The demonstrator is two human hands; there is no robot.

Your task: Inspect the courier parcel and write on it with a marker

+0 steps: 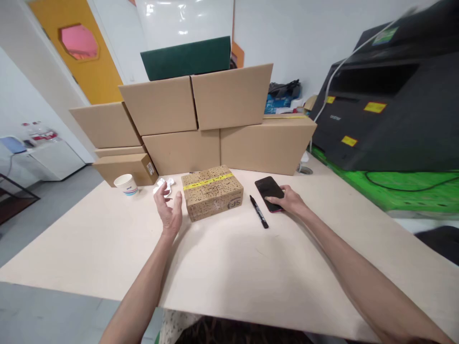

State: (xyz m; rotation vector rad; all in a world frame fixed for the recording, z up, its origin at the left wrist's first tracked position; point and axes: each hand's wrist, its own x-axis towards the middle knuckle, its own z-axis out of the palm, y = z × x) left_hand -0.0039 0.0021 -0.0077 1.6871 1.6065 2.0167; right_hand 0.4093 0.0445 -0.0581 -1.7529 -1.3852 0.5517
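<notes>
My left hand (pixel 169 212) is raised just left of a small cardboard box (pixel 214 191), fingers spread and holding nothing. The box is closed, with yellow tape across its top and dark print over its sides. At the lower right edge of a black smartphone (pixel 266 187), my right hand (pixel 289 199) grips it, thumb lying over the screen. A black marker pen (pixel 258 211) lies between the box and the phone. Behind my left hand is a crumpled white tissue (pixel 164 187), partly hidden by the fingers.
A paper cup (pixel 125 185) stands at the left on the pale table (pixel 89 234). Stacked brown cartons (pixel 233 98) form a wall along the back, topped by a dark green box (pixel 186 58). To the right, a black printer (pixel 390 105) sits on a green surface (pixel 412 187).
</notes>
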